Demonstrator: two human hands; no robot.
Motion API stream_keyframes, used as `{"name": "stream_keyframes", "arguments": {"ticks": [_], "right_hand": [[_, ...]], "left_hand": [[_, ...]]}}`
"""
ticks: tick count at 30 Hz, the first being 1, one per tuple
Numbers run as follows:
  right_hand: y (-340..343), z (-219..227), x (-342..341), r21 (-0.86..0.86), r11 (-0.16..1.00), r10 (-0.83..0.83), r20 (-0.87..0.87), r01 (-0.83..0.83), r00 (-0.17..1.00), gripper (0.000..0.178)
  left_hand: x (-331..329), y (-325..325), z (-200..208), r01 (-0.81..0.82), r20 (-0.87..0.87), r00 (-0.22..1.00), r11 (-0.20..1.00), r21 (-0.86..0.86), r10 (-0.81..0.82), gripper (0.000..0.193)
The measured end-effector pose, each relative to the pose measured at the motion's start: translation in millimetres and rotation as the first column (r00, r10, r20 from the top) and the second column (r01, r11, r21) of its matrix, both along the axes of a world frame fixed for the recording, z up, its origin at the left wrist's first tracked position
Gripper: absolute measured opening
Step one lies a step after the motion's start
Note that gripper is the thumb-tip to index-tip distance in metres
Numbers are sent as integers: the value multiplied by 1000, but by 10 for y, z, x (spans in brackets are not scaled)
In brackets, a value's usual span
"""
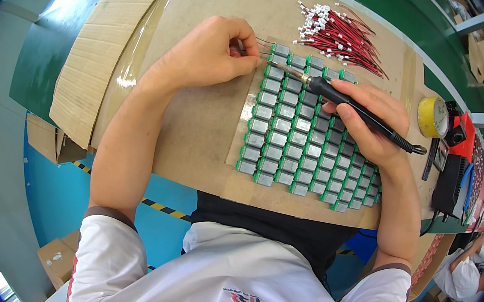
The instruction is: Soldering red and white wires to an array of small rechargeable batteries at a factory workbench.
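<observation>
"So, what takes up the most room?"

"Easily the brown worktable (195, 139), with a corrugated cardboard sheet (107, 44) lying along its left part."

"And after that?"

"A wide array of small grey blocks (282, 125) with green edges, set in close staggered columns right of the middle. Beyond its far edge lies a heap of red wires (357, 46) with white connectors."

"Where are the hands?"

"Both over the table. The left hand (221, 52) is just beside the array's far left corner, thumb and forefinger pressed together. The right hand (383, 107) is above the array, its fingers wrapped around the handle of a soldering iron (373, 119), which points toward the left fingertips."

"Anything smaller?"

"A yellow tape roll (432, 117) sits near the table's right edge. Smallest of all, thin wires (262, 45) stick out of the left hand's pinch toward the corner blocks. The iron's tip is right by those blocks, though I cannot tell whether it touches wire or block"
</observation>
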State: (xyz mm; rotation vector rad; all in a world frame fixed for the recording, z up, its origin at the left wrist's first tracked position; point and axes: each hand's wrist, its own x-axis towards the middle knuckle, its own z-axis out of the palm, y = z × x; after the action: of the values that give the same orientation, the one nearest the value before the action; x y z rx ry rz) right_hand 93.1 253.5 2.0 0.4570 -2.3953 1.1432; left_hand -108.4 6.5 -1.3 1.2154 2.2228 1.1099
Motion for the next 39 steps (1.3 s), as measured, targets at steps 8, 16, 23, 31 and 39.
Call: {"name": "stream_keyframes", "arguments": {"ticks": [8, 16, 23, 31, 39], "right_hand": [[-4, -9, -1, 8, 1000, -1, -19, 1, 1000, 33], [-10, -3, 1, 5, 1000, 1, -22, -1, 1000, 33], [-3, 22, 2, 13, 1000, -2, -27, 2, 1000, 33], [30, 21, 13, -5, 1000, -23, -45, 22, 999, 32], [306, -2, 11, -264, 949, -176, 13, 173, 984, 34]], "left_hand": [[12, 5, 14, -7, 1, 1000, 1000, -5, 7, 13], [7, 7, 9, -2, -17, 1000, 1000, -5, 2, 13], [5, 15, 15, 0, -23, 1000, 1000, -6, 0, 12], [16, 11, 12, 0, -15, 1000, 1000, -1, 0, 12], [19, 20, 8, -4, -22, 1000, 1000, -16, 4, 12]]}}
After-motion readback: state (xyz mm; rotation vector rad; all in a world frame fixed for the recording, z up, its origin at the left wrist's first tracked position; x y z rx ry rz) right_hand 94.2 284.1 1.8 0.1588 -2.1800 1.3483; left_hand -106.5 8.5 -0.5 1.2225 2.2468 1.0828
